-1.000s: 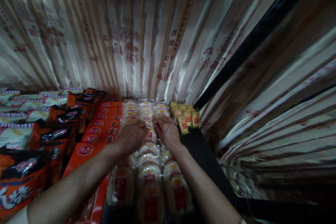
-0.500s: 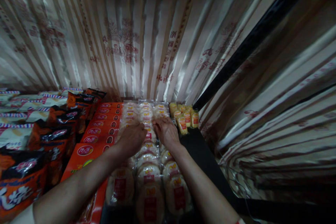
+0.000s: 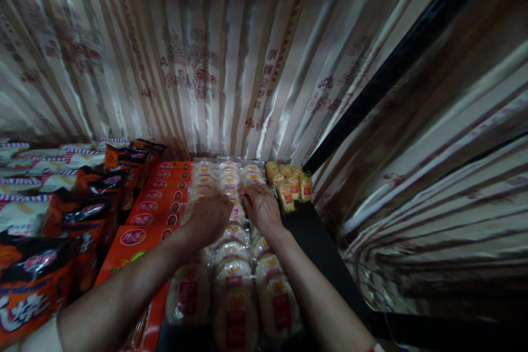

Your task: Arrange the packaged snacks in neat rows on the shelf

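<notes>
Three rows of clear-wrapped round flat cakes with red and yellow labels overlap down the table in the middle of the view. My left hand is closed over the left and middle rows, its fingertips pinched at the left edge of a middle-row packet. Opposite it, my right hand bends its fingers down at that packet's right edge, over the right row. The fingertips of both hands are partly hidden, and the far packets look blurred in the dim light.
Red-orange printed packages overlap left of the cakes. Beyond them stand orange-and-black snack bags and pale bags. Small yellow packets sit at the back right on the black table. A patterned curtain and a dark pole bound the space.
My left hand has shifted very slightly to the right. My right hand and the packets look the same.
</notes>
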Demonstrator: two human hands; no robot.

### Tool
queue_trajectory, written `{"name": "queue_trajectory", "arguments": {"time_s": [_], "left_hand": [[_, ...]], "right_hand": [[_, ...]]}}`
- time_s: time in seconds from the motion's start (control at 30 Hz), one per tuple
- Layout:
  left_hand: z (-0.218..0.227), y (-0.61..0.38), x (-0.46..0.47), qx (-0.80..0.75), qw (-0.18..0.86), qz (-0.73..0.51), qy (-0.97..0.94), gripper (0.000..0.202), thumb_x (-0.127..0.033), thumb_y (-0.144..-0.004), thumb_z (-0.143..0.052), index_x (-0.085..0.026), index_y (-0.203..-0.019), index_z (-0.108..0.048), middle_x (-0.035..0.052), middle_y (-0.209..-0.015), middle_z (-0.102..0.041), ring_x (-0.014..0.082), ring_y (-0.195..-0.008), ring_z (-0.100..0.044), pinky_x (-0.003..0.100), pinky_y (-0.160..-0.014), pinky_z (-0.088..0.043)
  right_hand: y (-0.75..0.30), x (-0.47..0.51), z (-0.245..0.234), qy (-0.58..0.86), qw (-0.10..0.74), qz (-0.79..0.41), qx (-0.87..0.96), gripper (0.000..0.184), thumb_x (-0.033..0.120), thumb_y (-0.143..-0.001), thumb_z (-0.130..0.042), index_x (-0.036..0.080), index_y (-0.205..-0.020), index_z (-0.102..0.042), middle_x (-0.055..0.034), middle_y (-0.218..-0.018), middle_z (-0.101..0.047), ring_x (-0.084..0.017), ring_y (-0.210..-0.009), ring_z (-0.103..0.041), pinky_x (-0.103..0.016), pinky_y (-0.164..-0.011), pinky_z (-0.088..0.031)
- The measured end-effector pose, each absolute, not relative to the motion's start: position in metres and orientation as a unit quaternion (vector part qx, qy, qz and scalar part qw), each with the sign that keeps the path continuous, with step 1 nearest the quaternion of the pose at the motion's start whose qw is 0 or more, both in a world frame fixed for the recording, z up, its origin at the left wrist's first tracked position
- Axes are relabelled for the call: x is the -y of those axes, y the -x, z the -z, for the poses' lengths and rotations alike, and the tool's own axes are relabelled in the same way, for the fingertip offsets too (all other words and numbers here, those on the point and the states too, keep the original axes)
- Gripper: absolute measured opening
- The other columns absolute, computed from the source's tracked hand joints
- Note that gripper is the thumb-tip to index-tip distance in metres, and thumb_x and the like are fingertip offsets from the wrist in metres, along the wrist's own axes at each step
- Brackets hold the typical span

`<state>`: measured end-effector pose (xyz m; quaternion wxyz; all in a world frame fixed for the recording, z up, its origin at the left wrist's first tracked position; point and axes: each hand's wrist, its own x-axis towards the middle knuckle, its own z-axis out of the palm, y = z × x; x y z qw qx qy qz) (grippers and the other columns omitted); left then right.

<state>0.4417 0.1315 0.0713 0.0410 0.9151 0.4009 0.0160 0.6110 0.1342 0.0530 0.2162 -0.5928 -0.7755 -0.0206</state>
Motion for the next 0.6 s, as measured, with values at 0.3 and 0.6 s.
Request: {"name": "queue_trajectory", "arguments": {"time_s": [0.3, 0.6], "left_hand": [[-0.066, -0.443, -0.129, -0.408, 0.028, -0.038, -0.912, 0.019, -0.010, -0.086, -0.042, -0.011, -0.099, -0.056, 0.0120, -0.099, -0.064, 0.0231, -0.097, -0.059, 0.037, -0.087, -0.047], [-0.065, -0.445, -0.130, -0.430, 0.035, -0.046, -0.901, 0.028, -0.005, -0.085, -0.037, -0.007, -0.108, -0.053, 0.0160, -0.104, -0.062, 0.0238, -0.101, -0.058, 0.039, -0.086, -0.048]], "right_hand": [[-0.610, -0.132, -0.059, 0.579, 0.223, 0.014, 0.784, 0.019, 0.015, -0.084, -0.056, 0.016, -0.101, -0.065, -0.0094, -0.097, -0.066, -0.021, -0.095, -0.056, -0.033, -0.091, -0.041], [-0.624, -0.125, -0.079, 0.490, 0.200, -0.072, 0.845, 0.013, 0.021, -0.087, -0.056, 0.021, -0.085, -0.069, -0.0019, -0.080, -0.066, -0.016, -0.083, -0.059, -0.027, -0.080, -0.044]]}}
